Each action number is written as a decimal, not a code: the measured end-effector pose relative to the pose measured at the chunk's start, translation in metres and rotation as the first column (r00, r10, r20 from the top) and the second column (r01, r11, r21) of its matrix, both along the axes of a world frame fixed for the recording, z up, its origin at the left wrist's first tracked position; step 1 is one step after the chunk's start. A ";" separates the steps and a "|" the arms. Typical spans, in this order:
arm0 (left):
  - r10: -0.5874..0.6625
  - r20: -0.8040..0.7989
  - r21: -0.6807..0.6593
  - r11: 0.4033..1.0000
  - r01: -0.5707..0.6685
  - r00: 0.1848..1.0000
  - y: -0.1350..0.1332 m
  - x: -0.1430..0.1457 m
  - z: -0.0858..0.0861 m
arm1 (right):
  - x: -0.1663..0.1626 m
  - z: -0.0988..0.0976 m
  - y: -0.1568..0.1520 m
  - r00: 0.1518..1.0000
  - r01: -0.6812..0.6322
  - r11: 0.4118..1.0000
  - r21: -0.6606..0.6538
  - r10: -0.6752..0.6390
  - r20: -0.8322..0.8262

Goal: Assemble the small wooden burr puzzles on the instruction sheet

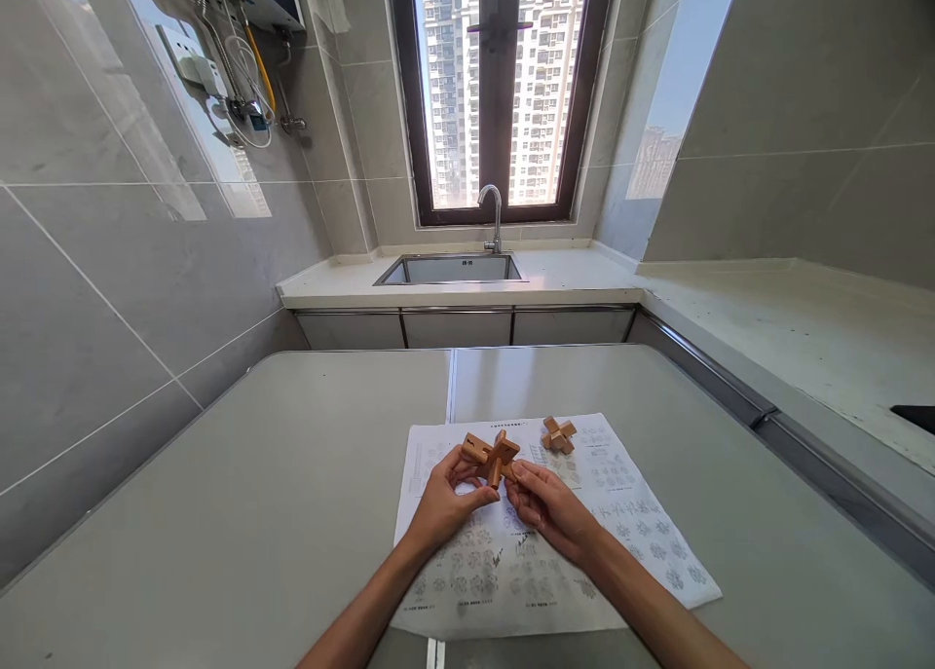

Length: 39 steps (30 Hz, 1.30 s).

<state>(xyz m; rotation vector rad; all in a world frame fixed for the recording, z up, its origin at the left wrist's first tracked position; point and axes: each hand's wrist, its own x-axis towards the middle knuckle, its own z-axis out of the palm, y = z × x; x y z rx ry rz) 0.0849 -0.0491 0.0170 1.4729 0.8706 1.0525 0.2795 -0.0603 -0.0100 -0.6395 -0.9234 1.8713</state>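
Both of my hands hold a wooden interlocking puzzle above a printed instruction sheet. My left hand pinches the puzzle from the left with its fingers closed on the bars. My right hand grips it from the right, fingertips on the lower bar. A second, smaller wooden cross-shaped puzzle lies on the sheet just beyond and to the right of my hands, untouched.
The sheet lies on a grey table with a seam down its middle. Behind it runs a white counter with a steel sink and tap under a window. A counter runs along the right wall.
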 end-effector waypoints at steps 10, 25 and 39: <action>0.037 0.002 0.018 0.999 -0.037 0.999 0.000 0.000 -0.003 | -0.003 0.003 -0.002 0.999 0.010 1.000 -0.016 -0.010 -0.033; 0.028 -0.001 0.031 0.999 -0.028 1.000 0.000 0.001 -0.005 | -0.007 -0.001 -0.003 0.993 0.063 0.990 -0.128 -0.075 -0.091; 0.164 0.047 -0.027 0.986 -0.163 0.985 0.001 0.002 -0.004 | -0.012 0.000 -0.005 0.881 0.236 0.929 0.284 -0.328 0.341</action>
